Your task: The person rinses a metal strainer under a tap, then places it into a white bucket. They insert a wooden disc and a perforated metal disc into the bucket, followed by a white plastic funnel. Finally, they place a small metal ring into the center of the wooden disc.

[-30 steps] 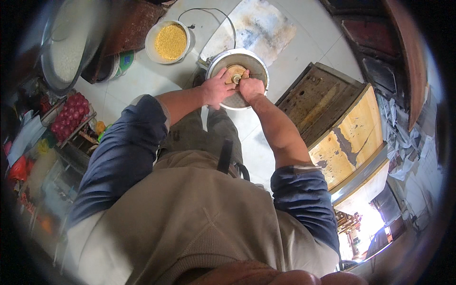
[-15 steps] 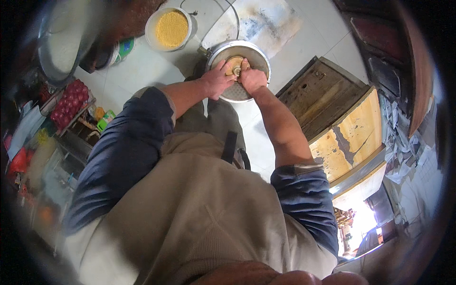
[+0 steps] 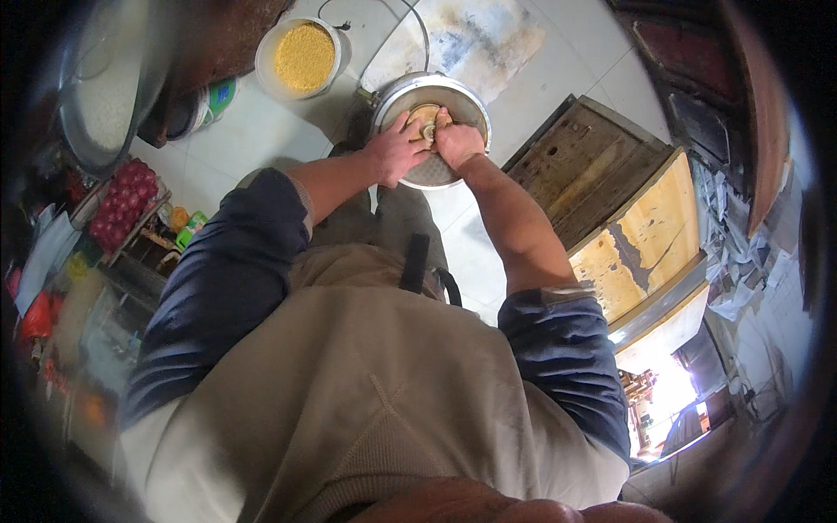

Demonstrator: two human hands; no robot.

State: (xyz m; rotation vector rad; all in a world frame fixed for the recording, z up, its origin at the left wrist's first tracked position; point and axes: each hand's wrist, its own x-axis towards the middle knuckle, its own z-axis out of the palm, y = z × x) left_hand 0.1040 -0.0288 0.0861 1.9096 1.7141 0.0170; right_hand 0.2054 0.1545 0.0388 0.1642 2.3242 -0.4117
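A round metal drum (image 3: 429,173) with a pale rim stands on the floor in front of me. Inside it, near the middle, lies a tan disc (image 3: 425,112) with a small metal fitting (image 3: 428,132) at its centre. My left hand (image 3: 397,157) rests against the disc's left side, fingers spread. Opposite it, my right hand (image 3: 459,143) is closed at the disc's right side, its thumb pointing away from me. Whatever its curled fingers grip is hidden beneath them.
A white bucket (image 3: 265,65) of yellow grain (image 3: 304,56) stands beyond the drum to the left. A stained sheet (image 3: 462,39) lies behind it. To the right is a worn wooden cabinet (image 3: 641,240). A red net bag (image 3: 125,199) sits on the left, below a large basin (image 3: 65,122).
The whole view has shifted slightly, so the drum and bucket appear a little further left. Both hands stay at the disc, with only a slight shift of the right fingers.
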